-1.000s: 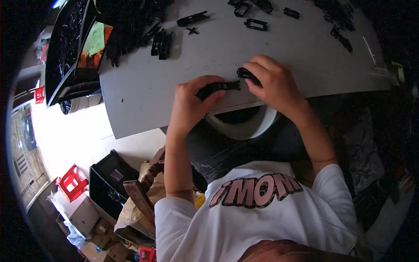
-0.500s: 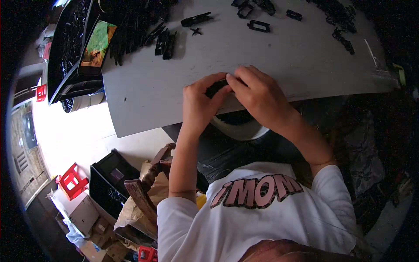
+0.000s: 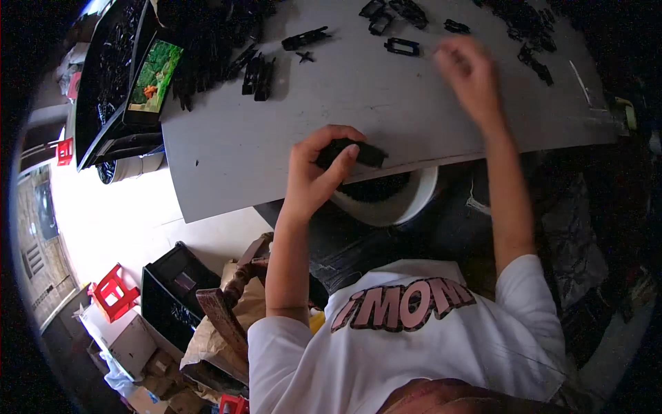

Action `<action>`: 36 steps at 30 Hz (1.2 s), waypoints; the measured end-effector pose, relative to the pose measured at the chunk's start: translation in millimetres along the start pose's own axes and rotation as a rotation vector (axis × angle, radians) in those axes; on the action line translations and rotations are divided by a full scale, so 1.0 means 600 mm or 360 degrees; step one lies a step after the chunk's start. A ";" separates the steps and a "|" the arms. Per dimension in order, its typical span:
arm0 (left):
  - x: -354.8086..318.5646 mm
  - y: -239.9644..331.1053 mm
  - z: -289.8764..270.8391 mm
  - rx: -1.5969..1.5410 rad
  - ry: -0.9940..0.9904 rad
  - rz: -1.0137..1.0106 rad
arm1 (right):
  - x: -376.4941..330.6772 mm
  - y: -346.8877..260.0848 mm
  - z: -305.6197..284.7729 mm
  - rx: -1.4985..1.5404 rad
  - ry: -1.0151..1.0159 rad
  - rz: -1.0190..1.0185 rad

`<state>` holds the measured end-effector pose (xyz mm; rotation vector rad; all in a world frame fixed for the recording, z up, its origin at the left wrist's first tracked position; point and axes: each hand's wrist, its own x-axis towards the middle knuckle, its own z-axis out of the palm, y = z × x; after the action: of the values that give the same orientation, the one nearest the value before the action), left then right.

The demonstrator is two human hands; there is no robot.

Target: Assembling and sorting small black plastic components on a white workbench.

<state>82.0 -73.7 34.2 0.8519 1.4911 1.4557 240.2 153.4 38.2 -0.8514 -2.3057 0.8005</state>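
Observation:
My left hand is closed round a dark, elongated black plastic part, just above the table's near edge. One end of the part sticks out to the right past my thumb. My right hand is up over the table at the right, smeared by motion, and its fingertips do not show clearly. Nearest to it are a black rectangular frame piece and a small black piece. Further left lie a small black cross-shaped piece, a long black part and an upright-looking black pair.
A phone with a lit screen leans by a black bin of black parts at the left. Black parts are heaped at the table's far side. Below its edge stands a white bucket. A wooden chair is at my left.
My right hand has left the black part and moved forward and right over the table. My left hand keeps the part, now lower and more exposed.

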 end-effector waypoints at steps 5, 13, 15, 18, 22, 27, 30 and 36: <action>-0.004 0.000 0.009 0.0132 -0.0256 0.0033 | 0.085 0.181 -0.029 -0.0625 0.0193 -0.0269; -0.030 -0.009 0.073 0.0778 -0.0642 0.0499 | 0.059 0.162 -0.028 -0.0676 -0.0012 -0.0242; -0.033 -0.010 0.082 0.0924 -0.0740 0.0575 | 0.056 0.154 -0.028 -0.0709 0.0037 -0.0136; -0.032 -0.010 0.090 0.0959 -0.0579 0.0880 | 0.053 0.143 -0.025 -0.0588 0.0141 -0.0074; -0.024 -0.004 0.083 0.0912 -0.0575 0.0863 | 0.036 0.104 -0.024 -0.0073 0.0268 0.0310; -0.001 0.001 0.062 0.0850 -0.0484 0.0582 | 0.000 0.084 -0.023 0.0066 0.0248 0.0524; 0.018 -0.014 0.077 0.0896 -0.0190 0.0650 | -0.034 0.003 0.009 0.0350 0.0031 0.0813; 0.055 -0.014 0.112 0.0976 0.0073 0.0675 | -0.075 -0.031 0.062 0.0226 -0.0253 0.0451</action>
<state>130.9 -17.3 25.3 1.5897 1.9102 1.3142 238.2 97.5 13.2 -1.0991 -2.2579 1.1777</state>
